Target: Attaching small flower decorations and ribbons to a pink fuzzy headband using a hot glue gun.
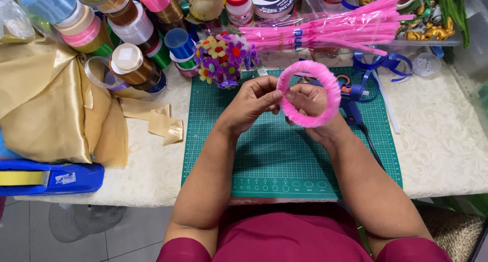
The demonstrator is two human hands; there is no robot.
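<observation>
A pink fuzzy ring (310,93), wound round with chenille stem, is held upright above the far half of the green cutting mat (254,165), which lies at the middle of the tabletop's near edge. The ring is gripped between the two hands, so neither arm is truly nearer; its open face is turned toward the wearer and its plane is tilted slightly to the right. No long axis can be given for a hoop, but its widest span runs from upper left to lower right.

The left hand (252,102) is closed in a pinch at the ring's left rim, thumb and forefinger pressed together on the pink fuzz. The right hand (311,109) is passed partly through the hoop from behind, its fingers curled about the lower right rim, so the ring is clasped rather than loosely rested. Neither hand is spread open.

Just behind the right hand, a blue glue gun (352,96) is laid on the mat's far right corner. A small bunch of pipe-cleaner flowers (223,58) is set at the mat's far left corner, and a packet of pink chenille stems (335,28) is laid along the tabletop's far edge. Ribbon spools (132,63) and gold satin cloth (51,104) are gathered at the left side.
</observation>
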